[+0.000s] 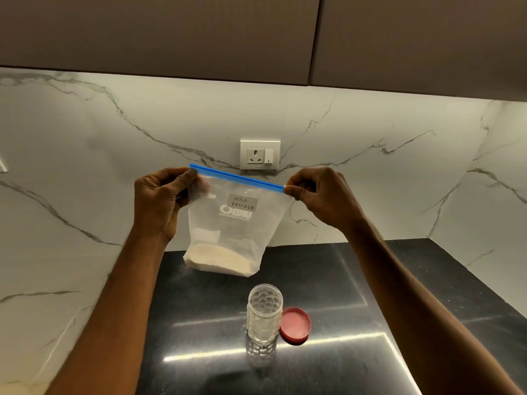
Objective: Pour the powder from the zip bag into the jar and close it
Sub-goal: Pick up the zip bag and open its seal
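Note:
A clear zip bag point(233, 223) with a blue zip strip and a "MILK POWDER" label hangs in the air above the counter. Pale powder point(219, 259) fills its bottom. My left hand point(162, 201) pinches the bag's upper left corner. My right hand point(319, 195) pinches the right end of the zip strip. Below the bag, a clear textured jar point(263, 315) stands upright on the black counter with its mouth uncovered. Its red lid point(295, 325) lies on the counter, touching the jar's right side.
The black glossy counter point(356, 280) runs into a corner of white marble walls. A white socket and switch plate point(260, 154) sits on the back wall behind the bag. Brown cabinets point(199, 32) hang overhead.

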Motion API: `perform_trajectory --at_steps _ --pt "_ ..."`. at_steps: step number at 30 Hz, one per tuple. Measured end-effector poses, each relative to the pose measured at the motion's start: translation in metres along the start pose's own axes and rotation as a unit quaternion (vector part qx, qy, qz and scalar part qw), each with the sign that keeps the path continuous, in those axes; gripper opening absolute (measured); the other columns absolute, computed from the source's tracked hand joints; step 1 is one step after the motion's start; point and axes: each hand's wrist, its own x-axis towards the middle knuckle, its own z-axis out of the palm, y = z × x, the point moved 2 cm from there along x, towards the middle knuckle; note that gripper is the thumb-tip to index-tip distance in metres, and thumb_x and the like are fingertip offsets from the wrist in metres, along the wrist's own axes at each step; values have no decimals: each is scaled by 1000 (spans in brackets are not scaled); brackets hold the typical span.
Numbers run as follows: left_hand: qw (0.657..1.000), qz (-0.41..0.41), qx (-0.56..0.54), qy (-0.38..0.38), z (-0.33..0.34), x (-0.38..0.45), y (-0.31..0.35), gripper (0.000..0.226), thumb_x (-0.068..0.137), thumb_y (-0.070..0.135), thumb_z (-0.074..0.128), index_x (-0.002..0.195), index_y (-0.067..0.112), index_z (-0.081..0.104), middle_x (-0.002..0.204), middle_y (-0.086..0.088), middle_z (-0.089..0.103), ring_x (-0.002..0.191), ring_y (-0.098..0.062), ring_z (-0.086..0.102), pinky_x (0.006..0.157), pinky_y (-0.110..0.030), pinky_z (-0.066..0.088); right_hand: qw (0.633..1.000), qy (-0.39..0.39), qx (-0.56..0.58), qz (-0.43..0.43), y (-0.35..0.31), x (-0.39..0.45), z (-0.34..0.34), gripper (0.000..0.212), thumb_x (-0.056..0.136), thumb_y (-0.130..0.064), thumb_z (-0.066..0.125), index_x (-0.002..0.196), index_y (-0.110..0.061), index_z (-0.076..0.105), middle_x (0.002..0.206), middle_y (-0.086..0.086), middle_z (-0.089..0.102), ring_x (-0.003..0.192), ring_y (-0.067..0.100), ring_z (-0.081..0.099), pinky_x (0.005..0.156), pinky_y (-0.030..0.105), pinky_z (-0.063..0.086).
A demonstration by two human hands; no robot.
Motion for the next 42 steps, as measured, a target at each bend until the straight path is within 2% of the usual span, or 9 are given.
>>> perform_trajectory --at_steps 8,12,16,19,25,28,32,37,42 --pt "999 -20 -22 -16 6 -5 -10 9 91 10 64 97 10 71 82 1 77 82 -18 75 78 -33 62 1000 19 7 16 6 -1 -10 16 89 -23 68 97 -9 70 71 -11 61 58 -9 56 55 2 42" --pt "998 -46 -33 -41 1 -7 -15 23 76 22 72 97 10 70 88 -1 77 90 -21 75 80 -34 62 999 16 42 21 2 0 -19 12 91 -26 66 98 -16 67 82 -10 64 72 -2 61 66 7 48" --pt "996 -53 -1 -76 -2 -9 -17 41 60 31 78 94 10 71 87 -3 78 87 -23 75 82 -37 61 995 44 82 23 -5 -1 -22 6 93 -23 64 95 -18 65 77 -4 69 67 8 64 66 18 55" --pt "989 -28 80 -124 6 -11 -8 35 63 35 78 92 15 74 90 -4 77 93 -24 74 78 -28 62 994 54 87 22 -10 -5 -24 5 93 -21 64 93 -16 66 74 -2 69 62 3 60 60 10 48" --pt "902 55 302 -304 80 -10 11 16 80 30 77 96 26 73 92 10 75 87 1 71 75 -14 56 998 35 43 16 -9 -15 -20 2 90 -16 68 89 -14 69 68 -11 64 62 -5 58 61 5 43" --pt "867 82 342 -354 118 -11 6 12 82 26 78 94 22 77 86 8 75 78 -8 72 75 -29 62 998 41 50 22 -4 -22 -23 2 88 -18 71 86 -17 70 67 -7 66 57 -2 58 56 8 43" --pt "865 79 330 -370 144 -13 -1 18 83 23 78 95 9 79 90 -5 77 77 -19 75 75 -43 62 993 67 85 45 6 -33 -35 5 84 -23 74 86 -19 74 70 -8 70 62 0 63 58 12 48" --pt "867 75 316 -377 160 -13 -2 18 83 22 77 95 8 78 93 -7 77 78 -21 75 74 -43 63 983 94 142 62 23 -46 -42 18 84 -32 72 95 -18 75 85 -9 74 80 3 68 74 19 54" --pt "891 39 278 -357 171 -8 6 17 81 19 79 94 8 78 88 -1 76 75 -20 75 71 -34 63 958 52 224 172 81 -84 -23 74 71 -67 69 129 -24 57 119 -1 67 110 10 64 96 38 54"
